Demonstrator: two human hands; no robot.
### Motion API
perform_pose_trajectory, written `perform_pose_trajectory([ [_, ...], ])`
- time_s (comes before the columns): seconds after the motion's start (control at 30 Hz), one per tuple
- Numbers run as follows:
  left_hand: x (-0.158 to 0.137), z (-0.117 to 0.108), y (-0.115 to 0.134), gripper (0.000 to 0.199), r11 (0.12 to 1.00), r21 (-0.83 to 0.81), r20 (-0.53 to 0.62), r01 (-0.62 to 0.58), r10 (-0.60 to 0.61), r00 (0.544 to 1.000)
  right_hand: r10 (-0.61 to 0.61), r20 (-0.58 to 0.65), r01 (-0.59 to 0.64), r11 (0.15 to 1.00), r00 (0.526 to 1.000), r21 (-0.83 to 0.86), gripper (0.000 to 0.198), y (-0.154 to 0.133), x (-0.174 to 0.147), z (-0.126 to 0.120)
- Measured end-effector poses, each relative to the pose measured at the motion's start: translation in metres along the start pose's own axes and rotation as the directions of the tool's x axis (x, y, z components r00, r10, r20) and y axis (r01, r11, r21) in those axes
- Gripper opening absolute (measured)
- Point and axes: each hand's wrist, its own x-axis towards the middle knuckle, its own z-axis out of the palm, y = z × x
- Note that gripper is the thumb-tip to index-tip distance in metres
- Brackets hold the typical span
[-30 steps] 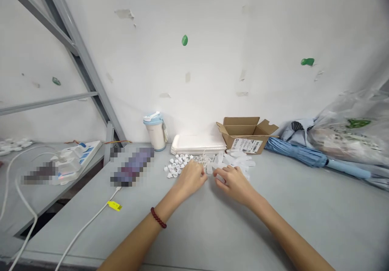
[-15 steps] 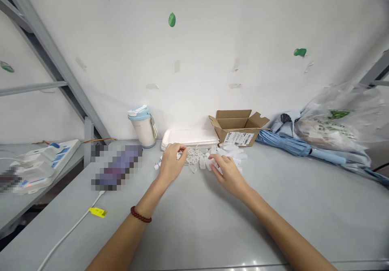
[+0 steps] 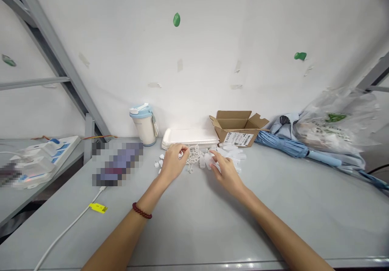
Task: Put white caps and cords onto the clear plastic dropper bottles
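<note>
My left hand (image 3: 174,160), with a dark red bead bracelet on its wrist, is closed in a pinch, thumb and forefinger meeting at the left edge of a tangle of thin white cords (image 3: 194,156). Anything held there is too small to make out. My right hand (image 3: 226,171) hovers over the near side of a heap of flat, translucent white pieces (image 3: 234,153), thumb and forefinger apart. One pale flat piece (image 3: 208,159) shows beyond that gap. Small white round parts (image 3: 157,164) lie left of my left hand.
Behind the cords lies a stack of white sheets or pouches (image 3: 190,137). An open cardboard box (image 3: 237,127), a blue umbrella (image 3: 282,144) and a plastic bag (image 3: 334,121) stand right. Left are a cup (image 3: 145,127), a blurred-out phone-like object (image 3: 120,165), its cable (image 3: 69,227) and a power strip (image 3: 68,145).
The camera view has shifted slightly. Both hands stay almost in place, with the left one a little closer to the cords. The cord tangle has changed shape slightly.
</note>
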Motion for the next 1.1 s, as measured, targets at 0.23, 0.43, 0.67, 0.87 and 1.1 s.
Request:
perform_pose_trajectory([
  [0.23, -0.009, -0.004, 0.016, 0.014, 0.987, -0.159, 0.027, 0.030, -0.026, 0.999, -0.012, 0.023, 0.011, 0.999, 1.000, 0.048, 0.043, -0.006, -0.001, -0.001],
  [0.43, -0.011, -0.004, 0.019, 0.014, 0.987, -0.159, 0.068, 0.008, 0.003, 0.998, -0.038, 0.027, 0.036, 0.997, 0.999, 0.068, 0.044, -0.010, -0.002, -0.003],
  [0.67, -0.014, -0.005, 0.024, 0.014, 0.986, -0.167, 0.081, -0.009, 0.023, 0.996, -0.055, 0.005, 0.054, 0.997, 0.998, 0.057, 0.045, -0.010, -0.002, -0.004],
  [0.87, -0.015, 0.002, 0.021, 0.013, 0.969, -0.238, 0.081, 0.059, -0.041, 0.996, -0.040, 0.026, 0.038, 0.997, 0.999, 0.066, 0.046, -0.009, 0.000, 0.000],
  [1.1, -0.024, 0.003, 0.023, 0.017, 0.939, -0.326, 0.044, 0.111, -0.103, 0.994, -0.053, -0.025, 0.055, 0.996, 0.998, 0.068, 0.047, -0.011, 0.001, -0.001],
])
